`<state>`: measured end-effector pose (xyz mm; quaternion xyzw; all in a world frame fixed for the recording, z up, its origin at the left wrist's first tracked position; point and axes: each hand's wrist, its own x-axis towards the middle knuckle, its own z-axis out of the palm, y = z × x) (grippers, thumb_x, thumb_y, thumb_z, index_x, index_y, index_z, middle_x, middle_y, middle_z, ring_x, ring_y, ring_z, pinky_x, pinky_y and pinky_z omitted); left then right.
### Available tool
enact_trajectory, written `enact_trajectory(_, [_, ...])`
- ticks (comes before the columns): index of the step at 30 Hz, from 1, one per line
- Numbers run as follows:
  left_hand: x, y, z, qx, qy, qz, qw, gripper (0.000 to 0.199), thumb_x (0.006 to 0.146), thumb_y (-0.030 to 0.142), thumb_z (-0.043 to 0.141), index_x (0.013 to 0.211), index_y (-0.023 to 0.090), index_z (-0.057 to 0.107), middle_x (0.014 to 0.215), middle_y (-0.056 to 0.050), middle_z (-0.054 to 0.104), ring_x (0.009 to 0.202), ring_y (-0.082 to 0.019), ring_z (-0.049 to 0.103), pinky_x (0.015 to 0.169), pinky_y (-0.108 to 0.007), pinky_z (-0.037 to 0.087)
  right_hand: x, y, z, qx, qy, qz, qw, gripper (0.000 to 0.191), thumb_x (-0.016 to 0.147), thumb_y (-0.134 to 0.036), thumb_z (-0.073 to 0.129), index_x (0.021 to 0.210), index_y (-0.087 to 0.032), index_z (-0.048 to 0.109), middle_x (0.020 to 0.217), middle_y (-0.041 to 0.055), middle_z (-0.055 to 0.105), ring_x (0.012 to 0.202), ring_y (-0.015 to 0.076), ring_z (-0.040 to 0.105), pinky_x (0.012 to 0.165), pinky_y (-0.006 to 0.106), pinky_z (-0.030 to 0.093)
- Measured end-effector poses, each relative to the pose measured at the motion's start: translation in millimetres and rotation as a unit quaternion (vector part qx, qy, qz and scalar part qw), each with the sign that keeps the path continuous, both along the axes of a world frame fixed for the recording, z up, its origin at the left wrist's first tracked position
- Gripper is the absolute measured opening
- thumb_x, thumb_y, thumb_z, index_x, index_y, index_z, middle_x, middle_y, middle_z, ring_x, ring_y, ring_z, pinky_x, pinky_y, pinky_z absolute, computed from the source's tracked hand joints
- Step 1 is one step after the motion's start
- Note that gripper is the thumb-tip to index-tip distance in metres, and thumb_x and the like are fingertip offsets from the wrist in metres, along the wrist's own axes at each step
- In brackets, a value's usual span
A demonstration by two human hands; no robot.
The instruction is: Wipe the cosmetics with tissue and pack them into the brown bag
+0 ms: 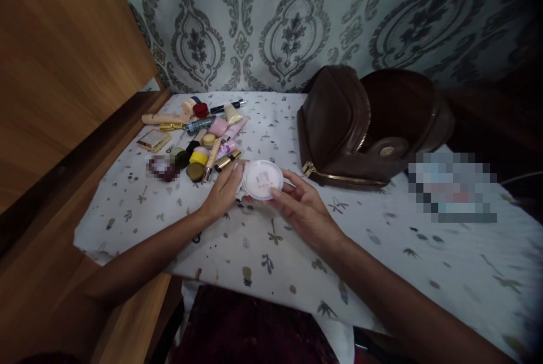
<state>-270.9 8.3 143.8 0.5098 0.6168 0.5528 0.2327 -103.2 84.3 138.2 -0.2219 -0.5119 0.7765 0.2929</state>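
A round white compact (262, 179) is held between both hands over the table's near middle, its pale round face turned up. My left hand (223, 191) grips its left edge. On the right edge, my right hand (309, 206) holds it with the thumb on top and fingers underneath. Just beyond my left hand lies a pile of cosmetics: a yellow-banded jar (198, 156), a pink jar (218, 126), a red-lidded jar (201, 110), a black pen (224, 107), a peach tube (163, 119) and a gold square case (153, 141).
An open brown leather bag (339, 126) with gold zips stands at the back right of the cloth-covered table (275, 256). A blurred-out flat item (456, 186) lies right of it. Wooden panels (72, 42) border the left side, and a patterned curtain (241, 19) hangs behind.
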Motion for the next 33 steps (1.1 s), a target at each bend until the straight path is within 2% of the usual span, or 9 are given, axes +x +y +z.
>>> enact_trajectory(5, [0,-6,0.9,0.015,0.028,-0.003,1.0,0.055,0.097,0.064,0.036,0.11,0.018,0.062,0.099,-0.008,0.066,0.094,-0.023,0.061,0.082,-0.034,0.052,0,2,-2.6,0.035,-0.016,0.021,0.999,0.055,0.073,-0.041,0.081,0.121,-0.025,0.057,0.108,0.0063,0.074,0.09,0.0212,0.071,0.078,0.039,0.062])
enact_trajectory(9, [1,-10,2.4,-0.02,0.045,-0.023,0.998,0.05,0.098,0.059,0.039,0.119,0.017,0.058,0.093,-0.006,0.065,0.08,-0.02,0.061,0.067,-0.029,0.049,2,1,-3.4,0.077,-0.032,0.027,0.996,0.062,0.069,-0.042,0.083,0.123,-0.025,0.057,0.105,0.0057,0.074,0.088,0.021,0.071,0.07,0.035,0.06])
enact_trajectory(15, [2,-12,6.3,-0.001,0.07,-0.031,0.997,0.039,0.1,0.048,0.042,0.109,0.016,0.061,0.09,-0.004,0.065,0.079,-0.016,0.058,0.071,-0.027,0.045,2,-6,-4.0,0.106,-0.027,0.059,0.992,0.083,0.065,-0.035,0.088,0.138,-0.026,0.048,0.105,0.0053,0.074,0.093,0.0215,0.069,0.084,0.039,0.057])
enact_trajectory(20, [4,-11,5.7,0.015,0.062,-0.032,0.997,0.034,0.1,0.046,0.042,0.094,0.017,0.058,0.082,-0.001,0.06,0.074,-0.014,0.053,0.068,-0.025,0.042,2,-8,-8.5,0.124,-0.019,0.081,0.989,0.086,0.066,-0.032,0.087,0.142,-0.029,0.045,0.115,0.006,0.068,0.1,0.0225,0.067,0.092,0.043,0.055])
enact_trajectory(24, [5,-9,4.8,0.03,0.094,-0.004,0.995,0.037,0.1,0.046,0.042,0.074,0.02,0.044,0.067,0.004,0.044,0.065,-0.012,0.042,0.061,-0.025,0.036,1,-9,-8.8,0.119,0.003,0.086,0.989,0.084,0.063,-0.033,0.089,0.137,-0.031,0.049,0.128,0.0067,0.062,0.118,0.0264,0.06,0.104,0.048,0.047])
enact_trajectory(27, [6,-8,4.8,0.031,0.113,0.007,0.993,0.038,0.099,0.045,0.044,0.069,0.02,0.04,0.063,0.005,0.039,0.061,-0.012,0.039,0.058,-0.025,0.034,-1,-11,-9.8,0.139,0.007,0.074,0.987,0.083,0.06,-0.034,0.091,0.133,-0.03,0.051,0.138,0.0076,0.054,0.131,0.0293,0.05,0.112,0.05,0.039])
enact_trajectory(30, [6,-8,5.8,0.027,0.142,0.011,0.989,0.034,0.098,0.039,0.048,0.07,0.02,0.045,0.062,0.005,0.043,0.06,-0.011,0.041,0.057,-0.025,0.034,-2,-12,-12.9,0.159,-0.003,0.078,0.984,0.087,0.059,-0.035,0.09,0.135,-0.028,0.048,0.139,0.0097,0.053,0.13,0.0302,0.051,0.112,0.051,0.039])
enact_trajectory(33, [6,-9,6.9,0.025,0.192,0.003,0.981,0.025,0.097,0.034,0.049,0.079,0.018,0.057,0.069,0.002,0.056,0.066,-0.013,0.053,0.063,-0.026,0.041,-2,-12,-16.8,0.185,-0.012,0.07,0.98,0.085,0.063,-0.033,0.088,0.137,-0.026,0.046,0.135,0.0104,0.056,0.125,0.0289,0.055,0.11,0.049,0.042])
